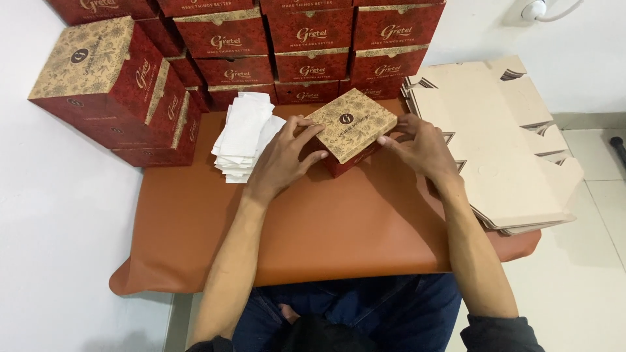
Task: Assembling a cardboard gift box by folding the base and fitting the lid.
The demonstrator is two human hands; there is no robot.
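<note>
Both hands, left hand (287, 160) and right hand (417, 146), fingers clasping a closed red-and-gold box (351, 130) at frame centre over the brown table (326, 228), apparently finished, finished boxes (313, 39) stacked above, flat blanks (502, 150) unfolded right.

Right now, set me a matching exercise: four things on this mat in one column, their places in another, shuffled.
Things:
1. small box
2. white paper stack
3. flat cardboard blanks
4. finished red boxes

Places:
A. stacked in rows along the back wall
B. piled at the right edge of the orange mat
C. between the left hand and right hand
D. just left of the left hand

Pairs: 1-C, 2-D, 3-B, 4-A
</note>
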